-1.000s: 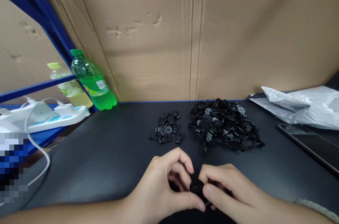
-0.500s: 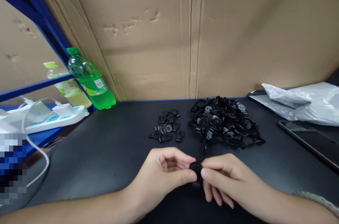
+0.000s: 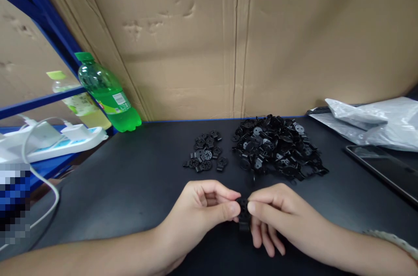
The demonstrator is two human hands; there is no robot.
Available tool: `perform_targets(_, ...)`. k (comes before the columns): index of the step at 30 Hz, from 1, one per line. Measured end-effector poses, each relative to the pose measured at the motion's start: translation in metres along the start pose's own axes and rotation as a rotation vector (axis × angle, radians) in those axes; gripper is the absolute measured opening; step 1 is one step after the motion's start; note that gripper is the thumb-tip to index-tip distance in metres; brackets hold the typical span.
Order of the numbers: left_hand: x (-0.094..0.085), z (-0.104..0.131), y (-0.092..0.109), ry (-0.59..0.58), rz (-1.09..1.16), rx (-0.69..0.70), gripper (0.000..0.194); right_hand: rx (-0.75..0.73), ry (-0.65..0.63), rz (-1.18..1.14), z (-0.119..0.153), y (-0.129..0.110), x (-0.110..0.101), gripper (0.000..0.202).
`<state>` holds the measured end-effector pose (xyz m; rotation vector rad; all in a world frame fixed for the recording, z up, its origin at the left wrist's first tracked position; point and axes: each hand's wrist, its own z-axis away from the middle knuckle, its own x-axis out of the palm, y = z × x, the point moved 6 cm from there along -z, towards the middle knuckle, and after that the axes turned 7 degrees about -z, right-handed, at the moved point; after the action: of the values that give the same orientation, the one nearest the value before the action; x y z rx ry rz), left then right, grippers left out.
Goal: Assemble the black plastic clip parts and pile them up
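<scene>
A small round black plastic part (image 3: 244,215) with holes in its face and a tab at its lower end is held between both hands, just above the dark tabletop. My left hand (image 3: 209,208) pinches its left edge with thumb and fingers. On the opposite edge, my right hand (image 3: 277,213) grips it between thumb and forefinger, its other fingers curled loosely below. Beyond the hands lies a small group of similar black parts (image 3: 206,154). To the right of that group is a much larger heap of black parts (image 3: 277,147).
A green soda bottle (image 3: 111,97) leans at the back left near a blue frame (image 3: 62,45). Behind it are a paler bottle (image 3: 81,106) and a white power strip (image 3: 72,143) with a cable. A black tablet-like device (image 3: 385,171) and plastic bags (image 3: 365,119) lie on the right. Cardboard (image 3: 183,49) walls the back.
The held part has turned so its holed face and lower tab now show. Both hands keep their pinch in nearly the same place. The view has shifted slightly.
</scene>
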<state>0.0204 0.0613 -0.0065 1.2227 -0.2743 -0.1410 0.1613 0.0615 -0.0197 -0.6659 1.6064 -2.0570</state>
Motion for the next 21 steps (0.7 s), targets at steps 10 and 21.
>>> perform_targets(10, 0.001, -0.002, -0.001, -0.014, 0.043, 0.01, 0.029, -0.034, 0.008, -0.038, 0.0, 0.0, 0.002, 0.032)
perform_targets(21, -0.002, -0.002, 0.012, 0.026, -0.133, 0.191, 0.019, -0.098, 0.03, -0.062, -0.004, -0.001, -0.007, 0.044)
